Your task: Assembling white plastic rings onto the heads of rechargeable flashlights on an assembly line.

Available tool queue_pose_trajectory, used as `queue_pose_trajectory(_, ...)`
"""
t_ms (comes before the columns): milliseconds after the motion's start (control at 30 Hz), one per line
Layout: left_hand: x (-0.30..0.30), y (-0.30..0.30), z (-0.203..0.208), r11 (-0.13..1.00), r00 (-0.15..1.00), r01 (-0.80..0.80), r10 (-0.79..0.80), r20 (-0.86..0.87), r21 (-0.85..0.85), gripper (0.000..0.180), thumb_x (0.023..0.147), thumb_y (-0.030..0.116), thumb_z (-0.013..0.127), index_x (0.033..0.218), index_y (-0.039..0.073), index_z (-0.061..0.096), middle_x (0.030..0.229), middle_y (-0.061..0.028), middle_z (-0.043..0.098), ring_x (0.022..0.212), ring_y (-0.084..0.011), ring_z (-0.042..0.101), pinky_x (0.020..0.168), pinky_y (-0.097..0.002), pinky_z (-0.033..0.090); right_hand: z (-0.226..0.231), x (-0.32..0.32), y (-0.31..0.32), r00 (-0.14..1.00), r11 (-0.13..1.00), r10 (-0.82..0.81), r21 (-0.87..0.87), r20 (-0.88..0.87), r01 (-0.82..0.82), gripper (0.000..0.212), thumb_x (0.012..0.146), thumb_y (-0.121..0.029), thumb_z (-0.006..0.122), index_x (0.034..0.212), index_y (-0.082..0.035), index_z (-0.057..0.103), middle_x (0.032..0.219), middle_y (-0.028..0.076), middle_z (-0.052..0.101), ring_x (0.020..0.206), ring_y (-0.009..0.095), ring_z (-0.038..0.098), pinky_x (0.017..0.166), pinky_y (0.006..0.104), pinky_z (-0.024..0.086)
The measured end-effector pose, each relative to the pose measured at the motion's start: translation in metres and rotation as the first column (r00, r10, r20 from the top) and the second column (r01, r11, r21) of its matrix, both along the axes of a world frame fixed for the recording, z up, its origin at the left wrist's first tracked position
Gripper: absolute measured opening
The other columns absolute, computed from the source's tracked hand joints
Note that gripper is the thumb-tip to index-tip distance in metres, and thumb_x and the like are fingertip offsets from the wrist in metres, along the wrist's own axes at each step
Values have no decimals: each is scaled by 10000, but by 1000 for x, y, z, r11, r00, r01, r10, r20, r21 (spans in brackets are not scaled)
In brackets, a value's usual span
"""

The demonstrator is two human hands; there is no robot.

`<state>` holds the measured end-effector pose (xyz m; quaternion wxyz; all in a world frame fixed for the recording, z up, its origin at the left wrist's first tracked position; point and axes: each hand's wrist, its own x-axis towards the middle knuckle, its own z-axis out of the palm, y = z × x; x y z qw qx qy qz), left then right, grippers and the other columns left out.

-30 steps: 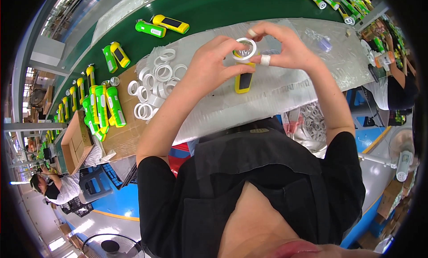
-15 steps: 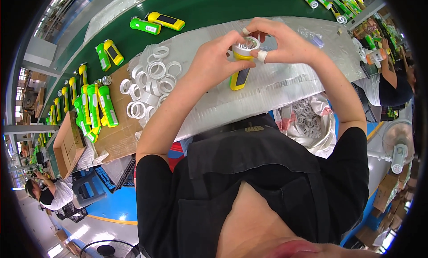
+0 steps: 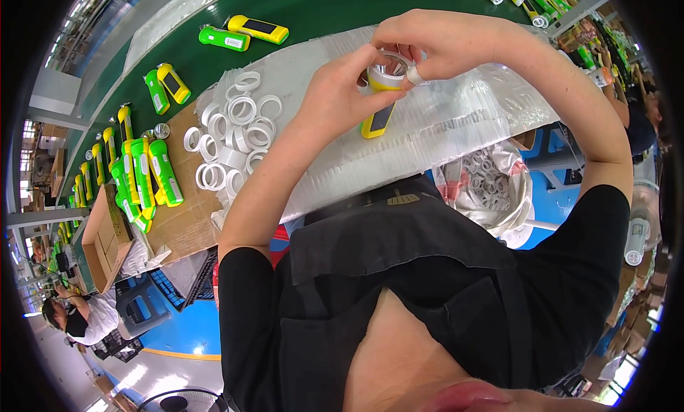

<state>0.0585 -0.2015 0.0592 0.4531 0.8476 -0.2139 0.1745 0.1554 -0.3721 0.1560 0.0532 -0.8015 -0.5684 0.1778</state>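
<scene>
1. Right now the yellow flashlight [image 3: 377, 111] stands head-up a little above the middle of the frame, over the ribbed white sheet [image 3: 442, 131] on my desk, and I hold it between both hands.
2. At its head sits a white ring [image 3: 388, 69] around the shiny reflector; I judge the step in hand to be seating that ring onto the head.
3. My left hand [image 3: 335, 91] wraps the flashlight's upper body from the left, fingers pressed together on it in a firm grip.
4. My right hand [image 3: 434, 45] comes over from the upper right, thumb and taped fingertip [image 3: 414, 73] pinching the ring's rim.
5. As I judge it, the next move calls for an even press or twist so the ring settles flat, not cocked to one side.
6. Left of the sheet lies a heap of loose white rings [image 3: 231, 138], partly on a brown cardboard sheet [image 3: 187, 220].
7. Further left stand green and yellow flashlights [image 3: 146, 173] in a row, and more lie on the green belt [image 3: 320, 9] along the upper frame.
8. Lower right, a bag of more rings [image 3: 491, 191] hangs below the desk edge.
</scene>
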Motion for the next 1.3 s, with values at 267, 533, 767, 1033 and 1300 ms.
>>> queue_pose_trajectory(267, 0, -4, -4, 1000, 997, 8, -9, 70, 12, 381, 721, 195, 839, 991, 54, 610, 915, -45, 694, 748, -168, 640, 682, -280, 518, -9, -6, -10, 999, 992, -34, 124, 12, 32, 427, 687, -180, 793, 1030, 0, 613, 858, 114, 617, 748, 247, 601, 667, 333, 501)
queue_pose_trajectory(533, 5, -15, -12, 982, 970, -166, 146, 194, 90, 376, 704, 204, 849, 954, 68, 603, 816, -48, 653, 654, -166, 585, 613, -276, 493, -32, -14, 2, 848, 883, -466, 194, 251, 428, 601, 700, -548, 674, 777, 45, 618, 688, 157, 608, 621, 259, 597, 556, 359, 466)
queue_pose_trajectory(767, 1, -16, -9, 992, 979, -121, 124, 161, -25, 383, 696, 198, 857, 937, 68, 590, 771, -32, 629, 633, -136, 567, 595, -269, 485, -47, 4, -12, 937, 783, -157, 617, 313, -75, 492, 776, -467, 659, 787, 21, 591, 732, 146, 584, 704, 254, 574, 603, 364, 450)
queue_pose_trajectory(1033, 4, -13, -15, 988, 979, -154, 152, 136, 3, 402, 683, 199, 869, 949, 71, 597, 749, -30, 622, 619, -128, 558, 586, -266, 485, -23, -11, 3, 837, 877, -474, 61, 273, 477, 577, 686, -571, 637, 736, 4, 647, 665, 126, 603, 633, 245, 603, 569, 339, 470)
queue_pose_trajectory(1300, 9, 2, -23, 988, 982, -144, 149, 117, -47, 407, 695, 197, 864, 968, 76, 587, 837, -27, 674, 682, -127, 621, 633, -255, 515, -88, -26, -2, 777, 596, -610, 557, -155, 579, 566, 719, -541, 756, 865, -16, 601, 704, 39, 606, 647, 170, 597, 560, 347, 453)
